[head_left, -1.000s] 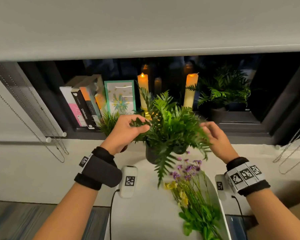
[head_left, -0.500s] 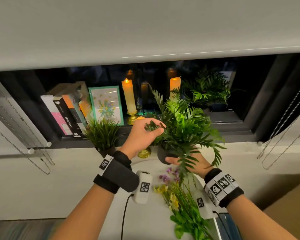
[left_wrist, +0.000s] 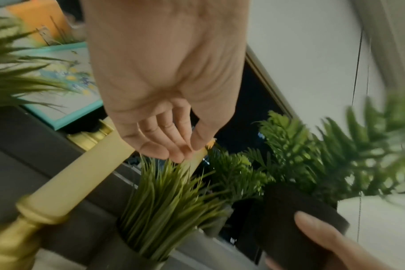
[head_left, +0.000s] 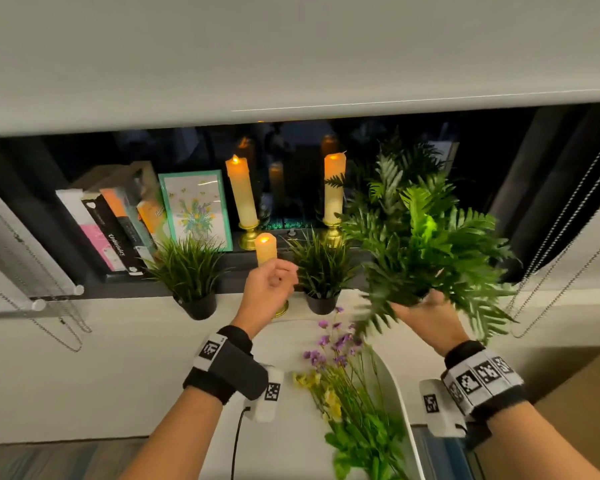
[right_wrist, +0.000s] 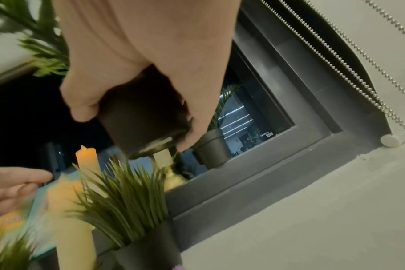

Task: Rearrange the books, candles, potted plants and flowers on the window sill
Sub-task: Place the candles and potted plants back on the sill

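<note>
Flowers [head_left: 347, 382] lie unplaced nearest on the white desk [head_left: 284, 445], right hand [head_left: 426, 315] grasps the fern pot [right_wrist: 141, 117] aloft, left hand [head_left: 267, 289] loose-fingered and empty beside a candle [head_left: 266, 249], books [head_left: 115, 230] upright on the sill beyond; rearranging likely midway.

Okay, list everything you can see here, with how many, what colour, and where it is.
Books: several, mixed colours, leaning at the sill's left end.
Framed flower picture: one, teal frame, right of the books.
Candles: three, cream, lit, on gold holders; two at the back, one in front.
Grass plants: two, green in black pots, front of the sill.
Fern: one, green in a dark pot, held up at right.
Second fern: one, dark pot, by the glass.
Loose flowers: one bunch, purple and yellow, on the white surface below.
Left hand: empty, by the front candle.
Right hand: grips the fern's pot.
</note>
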Demonstrator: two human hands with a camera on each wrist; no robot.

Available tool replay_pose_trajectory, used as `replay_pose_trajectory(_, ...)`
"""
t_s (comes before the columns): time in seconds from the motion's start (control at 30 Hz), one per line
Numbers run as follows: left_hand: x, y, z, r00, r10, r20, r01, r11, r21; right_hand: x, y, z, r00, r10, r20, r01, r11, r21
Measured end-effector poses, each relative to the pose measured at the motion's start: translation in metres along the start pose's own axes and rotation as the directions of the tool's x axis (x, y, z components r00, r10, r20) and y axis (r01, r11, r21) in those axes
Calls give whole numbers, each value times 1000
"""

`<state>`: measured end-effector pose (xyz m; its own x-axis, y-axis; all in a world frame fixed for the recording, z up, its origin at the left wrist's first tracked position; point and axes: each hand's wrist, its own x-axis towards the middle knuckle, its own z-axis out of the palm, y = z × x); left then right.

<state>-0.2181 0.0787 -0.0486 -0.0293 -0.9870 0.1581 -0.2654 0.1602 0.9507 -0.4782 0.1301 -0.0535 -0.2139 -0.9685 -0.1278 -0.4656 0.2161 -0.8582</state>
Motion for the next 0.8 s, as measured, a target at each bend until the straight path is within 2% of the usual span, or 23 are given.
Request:
replay_pose_trajectory(0.03, 2, -7, 5, 999, 29, 17, -30, 998, 56, 1, -2, -1, 998, -61, -20, 61, 998, -6)
replay_pose_trajectory(0.07, 4, -14, 12, 998, 46, 39, -50, 993, 107, 8, 4, 1, 992, -84, -94, 84, 996, -10)
replay_pose_trajectory(0.1, 6, -19, 18, 998, 44, 51, -52, 986, 160, 12, 9, 5, 977, -105, -184, 107, 994, -1)
replay_pose_trajectory(0.17, 10, -26, 31, 998, 34, 57, -46, 971, 234, 19, 15, 11, 958, -109, -267, 115, 993, 7)
replay_pose_trajectory(0.23, 13, -34, 41, 998, 34, 57, -50, 953, 297, 24, 15, 15, 968, -23, -249, 43, 996, 75)
replay_pose_trajectory(0.33, 15, -41, 50, 999, 32, -4, -28, 912, 409, 39, 27, 20, 967, -40, -251, 73, 990, 124)
replay_pose_trajectory(0.47, 15, -46, 55, 996, 41, -81, 2, 882, 470, 54, 49, 29, 986, 88, -142, -39, 948, 316)
replay_pose_trajectory(0.53, 16, -49, 57, 998, 27, -65, 11, 854, 520, 57, 55, 33, 981, 84, -174, -42, 972, 232)
replay_pose_trajectory(0.6, 17, -53, 58, 999, 16, -40, 9, 827, 561, 70, 64, 34, 962, 51, -267, 3, 980, 200)
replay_pose_trajectory(0.7, 16, -58, 62, 1000, 8, -19, 5, 793, 610, 81, 63, 35, 938, 177, -299, -129, 977, 173)
replay_pose_trajectory(0.8, 15, -60, 66, 1000, -4, -11, 10, 771, 637, 91, 69, 39, 923, 248, -295, -199, 962, 189)
